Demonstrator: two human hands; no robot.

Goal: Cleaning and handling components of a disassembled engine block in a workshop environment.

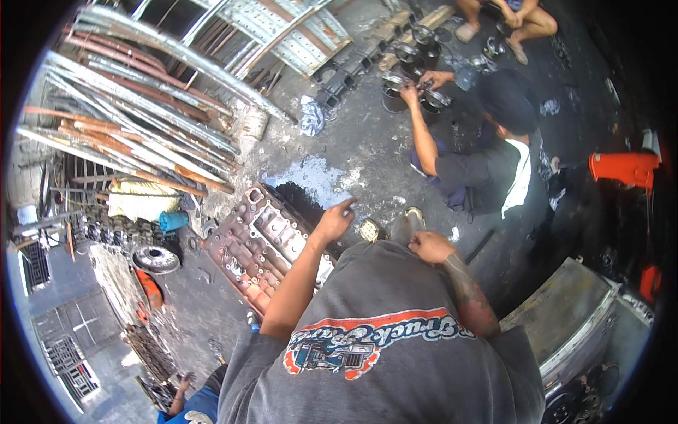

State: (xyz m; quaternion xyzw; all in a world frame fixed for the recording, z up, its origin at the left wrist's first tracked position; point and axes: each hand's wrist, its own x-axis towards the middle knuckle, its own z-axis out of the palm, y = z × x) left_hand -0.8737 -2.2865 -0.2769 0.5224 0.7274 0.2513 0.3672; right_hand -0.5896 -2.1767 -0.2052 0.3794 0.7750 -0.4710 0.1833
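Observation:
My left hand (335, 220) hangs in the air above the dark wet patch of floor, its fingers apart and nothing in them. It is just beside a large rust-red engine casting (240, 261), which lies on the ground to the left with a pale rectangular section full of holes. My right hand (427, 247) is low in front of my body near my foot (413, 218), its fingers curled; whether anything is in them is hidden. My other foot (369, 230) shows at the edge of my grey shirt.
A crouching co-worker (466, 177) handles pistons (395, 95); another sits farther back (526, 21), a third works at lower left (187, 403). Metal pipes (127, 134) are piled left. A red container (618, 169) and a metal box (565, 311) stand right. A wheel (155, 259) lies left.

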